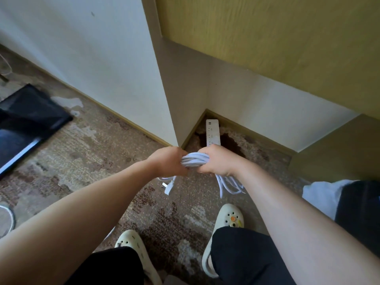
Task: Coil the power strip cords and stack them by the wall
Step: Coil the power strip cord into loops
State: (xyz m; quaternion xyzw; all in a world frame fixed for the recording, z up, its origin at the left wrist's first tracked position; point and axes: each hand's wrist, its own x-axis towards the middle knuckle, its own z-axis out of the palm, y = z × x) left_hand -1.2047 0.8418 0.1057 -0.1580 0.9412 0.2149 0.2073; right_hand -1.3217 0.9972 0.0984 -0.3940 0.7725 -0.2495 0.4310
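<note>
Against the far left edge, on the mottled brown carpet (86, 145), lay a dark flat panel (30, 120) with a pale rim, and lower down a loop of white cable (9, 219) curved along the floor. Moving right, the left hand (167, 161) was curled round one end of a bundle of white cord (194, 160), with the white plug (167, 188) dangling just beneath it. The right hand (219, 160) gripped the other end of the same bundle, so both hands were clamped on the coil, close together and nearly touching. Behind them, a white power strip (212, 131) lay on the carpet in the corner where two white walls (257, 103) met, its far end near the skirting. Loose loops of cord (228, 186) hung below the right wrist. Beneath the hands stood two cream clogs (230, 221), the right one bearing small coloured charms. Further right, a yellow wood-grain panel (287, 38) rose above the wall.
</note>
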